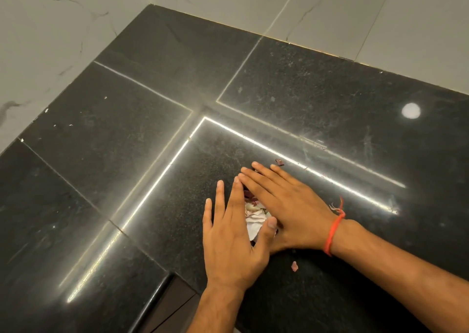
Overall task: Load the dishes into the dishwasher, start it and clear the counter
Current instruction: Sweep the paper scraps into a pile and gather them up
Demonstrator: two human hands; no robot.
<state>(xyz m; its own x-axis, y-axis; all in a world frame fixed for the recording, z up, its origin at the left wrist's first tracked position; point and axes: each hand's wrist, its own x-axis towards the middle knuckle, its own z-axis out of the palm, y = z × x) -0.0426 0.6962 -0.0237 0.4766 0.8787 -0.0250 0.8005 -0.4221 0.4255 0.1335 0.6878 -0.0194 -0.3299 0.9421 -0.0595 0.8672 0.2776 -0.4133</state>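
Resting flat on black desk (157, 180), left hand (232, 241) & right hand (286, 205), fingers straight, released, press either side of pale peel scraps (253, 214) btwn them; one stray bit (294, 266) nearby.

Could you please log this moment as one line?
phase: clearing | left hand, right hand: flat, cupping pale pink-white peel scraps | surface: black polished stone counter

left hand (233, 233) flat on counter (127, 155) | right hand (286, 205) flat, fingertips meeting left's | onion peels (253, 215) heaped between them | stray peel (294, 266) near wrists
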